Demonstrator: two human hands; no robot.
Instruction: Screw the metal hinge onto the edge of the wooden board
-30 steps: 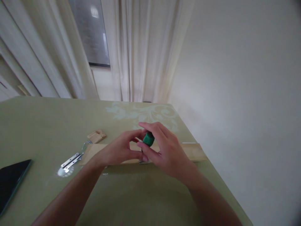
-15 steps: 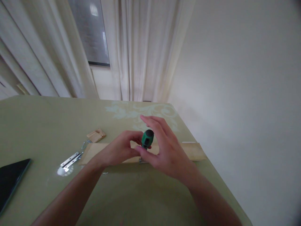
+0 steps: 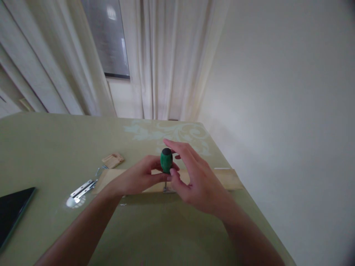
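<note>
A screwdriver with a green and black handle (image 3: pixel 166 161) stands nearly upright over a pale wooden board (image 3: pixel 229 180). Its thin shaft runs down to a small metal piece (image 3: pixel 169 190), perhaps a hinge, at the board's near edge. My left hand (image 3: pixel 141 175) has its fingers and thumb closed around the lower end of the handle. My right hand (image 3: pixel 195 177) is beside it with fingers curved and apart. Its thumb tip is close to the handle; whether it touches I cannot tell. My hands hide the middle of the board.
A silver hinge (image 3: pixel 82 189) lies left of the board, with a bent wire-like metal piece (image 3: pixel 100 170) near it. Behind is a small wooden piece (image 3: pixel 113 160). A dark flat device (image 3: pixel 15 208) sits at the table's left. The table's (image 3: pixel 155 236) right edge runs along a white wall.
The screwdriver has gone from leaning right to nearly upright, its handle shifting left. My right hand's thumb and fingers have come away from it a little. The shaft now shows.
</note>
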